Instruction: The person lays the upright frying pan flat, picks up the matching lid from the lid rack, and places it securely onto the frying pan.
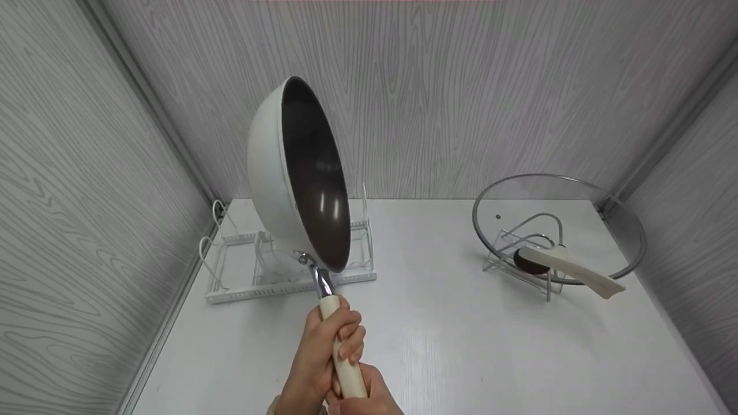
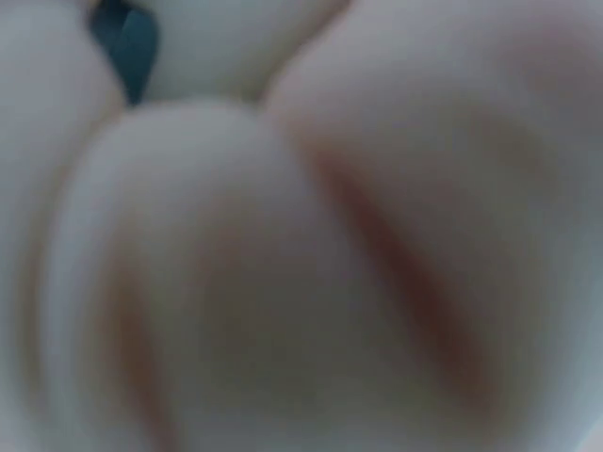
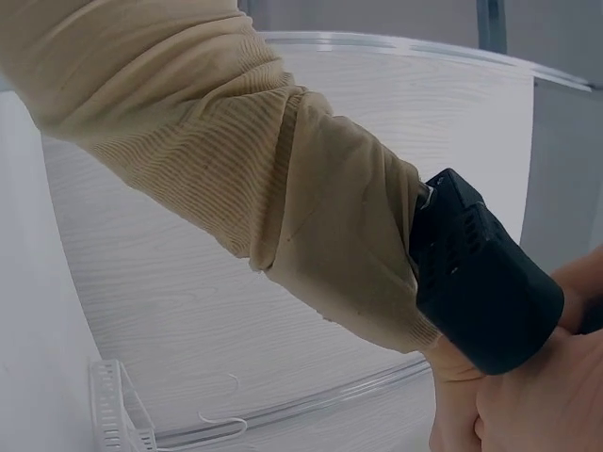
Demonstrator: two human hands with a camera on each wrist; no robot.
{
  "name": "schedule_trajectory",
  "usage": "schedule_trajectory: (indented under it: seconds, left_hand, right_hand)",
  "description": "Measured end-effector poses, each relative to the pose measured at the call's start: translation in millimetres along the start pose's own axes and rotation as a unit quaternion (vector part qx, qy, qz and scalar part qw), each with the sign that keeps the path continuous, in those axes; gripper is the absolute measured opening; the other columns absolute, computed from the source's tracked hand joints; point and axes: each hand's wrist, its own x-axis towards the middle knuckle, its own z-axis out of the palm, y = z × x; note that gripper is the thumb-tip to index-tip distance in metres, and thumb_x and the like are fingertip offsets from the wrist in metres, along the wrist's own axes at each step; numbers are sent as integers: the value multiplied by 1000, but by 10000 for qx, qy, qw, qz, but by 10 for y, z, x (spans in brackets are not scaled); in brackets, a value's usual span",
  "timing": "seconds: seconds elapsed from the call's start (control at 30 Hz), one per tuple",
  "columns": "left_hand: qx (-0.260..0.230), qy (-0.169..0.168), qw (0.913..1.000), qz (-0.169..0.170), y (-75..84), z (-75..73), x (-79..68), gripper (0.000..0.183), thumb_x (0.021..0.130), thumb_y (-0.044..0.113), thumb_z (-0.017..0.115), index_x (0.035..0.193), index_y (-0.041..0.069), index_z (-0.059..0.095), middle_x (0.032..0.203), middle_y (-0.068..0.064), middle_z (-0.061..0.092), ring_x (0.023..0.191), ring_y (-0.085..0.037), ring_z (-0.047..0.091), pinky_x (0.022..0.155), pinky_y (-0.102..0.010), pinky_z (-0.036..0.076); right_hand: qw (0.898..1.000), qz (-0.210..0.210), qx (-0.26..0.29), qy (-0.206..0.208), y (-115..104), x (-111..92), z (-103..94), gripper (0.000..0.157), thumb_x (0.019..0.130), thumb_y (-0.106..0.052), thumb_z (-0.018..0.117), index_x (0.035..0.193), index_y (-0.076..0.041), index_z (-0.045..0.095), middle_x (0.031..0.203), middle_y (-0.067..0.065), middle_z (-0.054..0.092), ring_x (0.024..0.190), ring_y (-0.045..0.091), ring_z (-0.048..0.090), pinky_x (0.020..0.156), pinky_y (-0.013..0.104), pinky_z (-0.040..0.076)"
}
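Observation:
A deep frying pan (image 1: 314, 173), white outside and dark brown inside, is held up on its side in the head view. Its cream handle (image 1: 349, 377) slants down toward me from a metal neck. My left hand (image 1: 317, 346) grips the upper part of this handle, fingers wrapped round it. Lower down, my right hand (image 1: 369, 395) holds the handle's end, partly cut off by the frame edge. Behind the pan, a white wire rack (image 1: 242, 295) lies on the white surface, partly hidden by it. The left wrist view is filled by blurred skin (image 2: 217, 254).
At the right, a glass lid (image 1: 641, 245) with a cream handle (image 1: 576, 272) leans in a small wire stand (image 1: 549, 288). Grey wood-grained walls (image 1: 432, 98) enclose the surface. A beige sleeve (image 3: 339, 226) and black wrist device (image 3: 490, 292) cross the right wrist view.

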Motion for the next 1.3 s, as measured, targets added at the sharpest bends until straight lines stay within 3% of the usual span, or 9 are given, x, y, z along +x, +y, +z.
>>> schedule_trajectory:
  seconds: [0.13,0.27,0.4,0.57,0.73,0.93,1.13,1.3]
  left_hand:
    - [-17,-75,10000,40,-2,-4,-18,20,89,-1,52,83,7,34,55,3,37,37,-4,38,37,-17,37]
    - [-15,-157,9998,146,2,-9,-32,20,89,-1,52,82,6,34,56,2,38,37,-4,39,38,-18,38]
    - [-23,-268,9994,225,14,-8,-39,19,89,-2,51,83,7,36,56,3,39,38,-4,40,38,-19,40]
    - [91,-357,9990,246,23,-3,-46,18,89,-1,50,82,8,36,55,4,39,38,-4,41,39,-19,41]
    - [462,-162,9986,213,22,7,-26,17,88,1,51,84,6,36,57,2,40,39,-6,42,41,-22,43]
    - [840,17,9964,-106,9,2,2,16,89,4,53,86,3,37,57,-1,45,42,-10,46,45,-25,46]
    - [1022,-46,9947,-120,15,-11,19,9,91,3,50,91,1,41,60,-3,49,45,-13,51,50,-28,49]
    - [998,-87,9948,-168,15,-10,20,18,91,6,52,101,-4,41,63,-6,53,47,-16,56,53,-29,52]
  right_hand:
    - [9997,48,212,-137,6,-17,5,33,79,3,48,111,-2,39,88,5,48,74,10,50,62,17,46]
    - [9836,-705,521,-1576,49,105,-75,29,76,8,40,98,-8,51,70,-5,52,58,0,49,54,11,41]
    - [9779,-737,646,-1849,62,128,-102,29,75,6,40,96,-10,52,70,-7,52,57,-1,49,52,10,41]
    - [9822,-659,489,-1690,37,106,-77,26,75,6,40,93,-10,51,70,-7,53,56,-1,50,52,10,41]
    - [9900,-524,266,-1285,-10,75,-46,23,76,6,42,92,-8,50,66,-6,51,51,-1,47,47,10,39]
    - [9970,-165,101,-751,-55,25,-58,18,77,5,46,91,-6,47,62,-6,50,49,0,47,46,13,38]
    - [9986,-132,-276,-423,-69,13,-76,18,75,5,48,90,-6,46,63,-5,51,53,2,47,49,15,39]
    - [9955,-311,-862,-234,-54,23,-87,16,75,2,53,89,-7,49,65,-5,53,58,4,50,53,17,42]
